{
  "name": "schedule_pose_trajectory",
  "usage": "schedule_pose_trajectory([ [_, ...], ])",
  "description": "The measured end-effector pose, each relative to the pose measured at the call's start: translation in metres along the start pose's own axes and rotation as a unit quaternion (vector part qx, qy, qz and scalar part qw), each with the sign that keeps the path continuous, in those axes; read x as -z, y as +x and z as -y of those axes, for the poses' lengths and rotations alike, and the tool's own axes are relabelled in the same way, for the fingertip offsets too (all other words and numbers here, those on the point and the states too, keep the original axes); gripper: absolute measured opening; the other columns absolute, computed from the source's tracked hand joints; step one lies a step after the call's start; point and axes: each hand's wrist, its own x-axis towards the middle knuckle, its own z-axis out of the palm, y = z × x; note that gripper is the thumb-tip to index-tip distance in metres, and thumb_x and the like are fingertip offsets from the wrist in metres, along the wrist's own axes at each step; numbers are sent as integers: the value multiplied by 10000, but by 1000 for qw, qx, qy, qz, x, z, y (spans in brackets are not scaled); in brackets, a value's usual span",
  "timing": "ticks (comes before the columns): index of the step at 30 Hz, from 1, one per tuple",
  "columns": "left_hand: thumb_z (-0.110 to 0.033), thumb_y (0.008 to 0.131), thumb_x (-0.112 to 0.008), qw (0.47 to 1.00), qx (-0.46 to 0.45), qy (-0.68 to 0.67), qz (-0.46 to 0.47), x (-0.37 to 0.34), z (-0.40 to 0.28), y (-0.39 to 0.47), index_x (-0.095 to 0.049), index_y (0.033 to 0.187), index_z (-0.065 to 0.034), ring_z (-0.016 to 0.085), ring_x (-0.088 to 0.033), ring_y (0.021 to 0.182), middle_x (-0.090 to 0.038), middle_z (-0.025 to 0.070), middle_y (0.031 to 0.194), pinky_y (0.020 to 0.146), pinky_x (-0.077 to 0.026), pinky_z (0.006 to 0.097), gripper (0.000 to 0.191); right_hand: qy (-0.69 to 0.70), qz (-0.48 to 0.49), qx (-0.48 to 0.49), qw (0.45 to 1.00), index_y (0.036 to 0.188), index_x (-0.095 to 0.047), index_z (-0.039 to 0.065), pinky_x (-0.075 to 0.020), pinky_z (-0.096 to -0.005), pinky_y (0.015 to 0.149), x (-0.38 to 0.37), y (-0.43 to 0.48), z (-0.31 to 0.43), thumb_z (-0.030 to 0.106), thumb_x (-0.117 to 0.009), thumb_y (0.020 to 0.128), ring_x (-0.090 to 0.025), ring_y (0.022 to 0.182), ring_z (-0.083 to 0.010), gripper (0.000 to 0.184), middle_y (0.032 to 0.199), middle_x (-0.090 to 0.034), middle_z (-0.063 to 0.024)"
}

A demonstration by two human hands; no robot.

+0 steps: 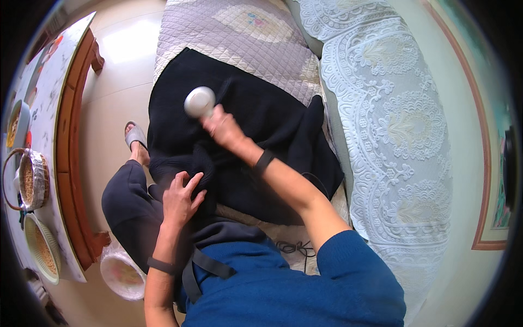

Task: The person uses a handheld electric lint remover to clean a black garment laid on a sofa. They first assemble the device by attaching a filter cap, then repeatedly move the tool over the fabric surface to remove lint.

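Observation:
My right hand grips the handle of a white handheld device with a round head, apparently a fabric shaver. The head is over a black knit garment spread out in front of me; motion blur hides whether it touches the cloth. My left hand rests at the garment's near left part, fingers apart beside a raised fold.
The garment lies on a sofa with a quilted cover and a white lace backrest cover. A black cord lies coiled near my hip. Left are a marble-topped table bearing baskets and a lined waste bin.

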Motion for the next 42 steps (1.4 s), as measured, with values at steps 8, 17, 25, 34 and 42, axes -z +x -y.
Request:
schedule_pose_trajectory([
  [8, -333, 863, -722, 999, 31, -20, 19, 6, -5, 1, -650, 1274, -206, 300, -646, 978, -568, 99, 1160, 735, -543, 412, 436, 29, 91, 60, 994, 1067, -458, 14, -530, -547, 716, 13, -87, -20, 339, -745, 869, -653, 876, -510, 477, 877, -665, -325],
  [17, -273, 921, -687, 982, 143, -54, -111, 31, 21, 49, -605, 1298, -85, 329, -660, 987, -624, 143, 1235, 845, -531, 408, 429, 92, -156, -120, 976, 1147, -589, 13, -564, -279, 560, 186, -13, -171, 81, -728, 778, -661, 698, -143, 401, 949, -677, -83],
  [25, -288, 793, -811, 864, 461, -199, 41, -4, 100, 61, -184, 1538, 71, 389, -460, 1368, -450, 328, 1457, 1141, -348, 377, 1038, 259, -30, -46, 964, 1131, -546, -2, -550, -275, 554, 132, 128, -106, 88, -757, 803, -663, 673, -149, 400, 822, -649, -69],
  [34, -63, 807, -687, 810, 299, -487, -131, 58, 110, 80, -552, 1300, 126, 204, -545, 1230, -599, 153, 1333, 1056, -422, 318, 545, 203, 92, -13, 975, 1019, -549, -5, -537, -314, 516, 148, 159, -45, 64, -750, 809, -621, 573, -162, 299, 754, -619, -72],
  [42, -252, 929, -669, 771, 151, -572, -235, 197, 109, 279, -212, 1565, -45, 322, -320, 1455, -307, 228, 1582, 1206, -264, 461, 810, 262, -134, 97, 951, 1102, -548, -18, -639, -347, 726, 295, 274, 40, 32, -745, 805, -686, 837, -224, 361, 962, -628, -94],
])
